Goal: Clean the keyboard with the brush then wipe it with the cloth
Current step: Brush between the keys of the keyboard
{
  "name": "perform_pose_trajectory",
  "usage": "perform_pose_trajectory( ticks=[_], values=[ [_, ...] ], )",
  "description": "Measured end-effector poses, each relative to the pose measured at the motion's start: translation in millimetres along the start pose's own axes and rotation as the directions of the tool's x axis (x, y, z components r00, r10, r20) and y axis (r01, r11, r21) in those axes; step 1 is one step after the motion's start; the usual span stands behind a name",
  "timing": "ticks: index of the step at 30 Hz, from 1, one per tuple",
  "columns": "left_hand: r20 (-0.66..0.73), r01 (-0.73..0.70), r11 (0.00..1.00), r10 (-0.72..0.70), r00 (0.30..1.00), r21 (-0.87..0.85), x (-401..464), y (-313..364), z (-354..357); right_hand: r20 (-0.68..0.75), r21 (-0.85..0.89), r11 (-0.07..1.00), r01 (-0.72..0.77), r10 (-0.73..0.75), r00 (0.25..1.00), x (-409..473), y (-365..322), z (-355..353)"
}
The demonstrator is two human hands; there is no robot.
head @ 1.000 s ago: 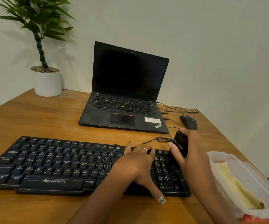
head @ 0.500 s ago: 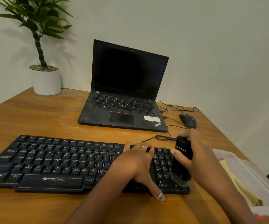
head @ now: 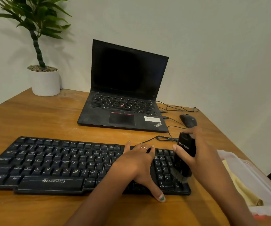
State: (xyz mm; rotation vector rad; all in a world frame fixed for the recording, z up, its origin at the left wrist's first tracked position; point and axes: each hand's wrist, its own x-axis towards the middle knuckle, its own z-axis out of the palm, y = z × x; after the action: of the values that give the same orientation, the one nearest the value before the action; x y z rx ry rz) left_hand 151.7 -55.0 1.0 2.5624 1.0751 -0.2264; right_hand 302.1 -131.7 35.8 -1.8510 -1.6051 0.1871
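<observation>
Hands: right hand [head: 201, 154] grips the brush [head: 184, 158], bristles down on the keyboard's [head: 66, 163] number pad; left hand [head: 138, 162] lies flat, steadying it. Hard strokes could pop keys or flick dust onto the laptop [head: 123, 110]. Cable [head: 162, 138] and mouse [head: 188, 120] crowd the far side; cloth [head: 240, 185] waits in the tub [head: 261, 180].
</observation>
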Motion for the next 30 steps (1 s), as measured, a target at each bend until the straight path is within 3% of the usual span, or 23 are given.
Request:
perform_pose_trajectory(
  ticks=[2, 4, 7, 9, 13, 15, 19, 24, 30],
  values=[
    [-0.001, 0.002, 1.0, -0.002, 1.0, 0.0, 0.8, -0.1, -0.1, -0.135, 0.024, 0.999, 0.024, -0.021, 0.991, -7.2, -0.9, 10.5],
    [-0.002, 0.006, 1.0, -0.006, 1.0, 0.003, 1.7, -0.1, 0.2, -0.161, 0.0, 0.999, 0.051, -0.051, 0.986, -16.4, 0.8, 16.8],
    [-0.004, 0.003, 1.0, -0.003, 1.0, 0.011, 1.8, -1.1, 0.7, 0.05, -0.094, 0.994, 0.047, -0.042, 0.998, -21.4, -3.8, 3.4],
    [-0.007, 0.001, 1.0, -0.001, 1.0, 0.015, 2.4, -1.5, 1.1, 0.141, -0.061, 0.998, 0.001, 0.008, 0.99, -17.9, -4.9, -7.7],
    [-0.013, -0.003, 1.0, 0.003, 1.0, 0.008, 1.7, -1.2, 1.5, -0.124, 0.089, 0.996, -0.025, 0.036, 0.992, -23.9, -3.5, 6.5],
    [-0.014, -0.005, 1.0, 0.005, 1.0, 0.007, 1.5, -0.9, 1.7, -0.17, 0.107, 0.994, 0.015, 0.003, 0.985, -33.0, -0.7, 18.0],
    [-0.01, -0.002, 1.0, 0.003, 1.0, 0.011, 1.9, -1.6, 0.7, 0.029, 0.083, 0.997, -0.005, 0.003, 1.0, -25.1, -0.8, -2.3],
    [-0.015, -0.003, 1.0, 0.003, 1.0, 0.025, 1.7, -0.9, 1.1, -0.145, 0.211, 0.977, -0.022, 0.053, 0.988, -29.5, -5.5, 11.6],
    [-0.009, 0.004, 0.999, -0.004, 1.0, 0.032, 1.3, -0.8, 1.2, 0.041, 0.151, 0.988, -0.028, 0.023, 0.999, -25.5, -5.5, 0.1]
  ],
)
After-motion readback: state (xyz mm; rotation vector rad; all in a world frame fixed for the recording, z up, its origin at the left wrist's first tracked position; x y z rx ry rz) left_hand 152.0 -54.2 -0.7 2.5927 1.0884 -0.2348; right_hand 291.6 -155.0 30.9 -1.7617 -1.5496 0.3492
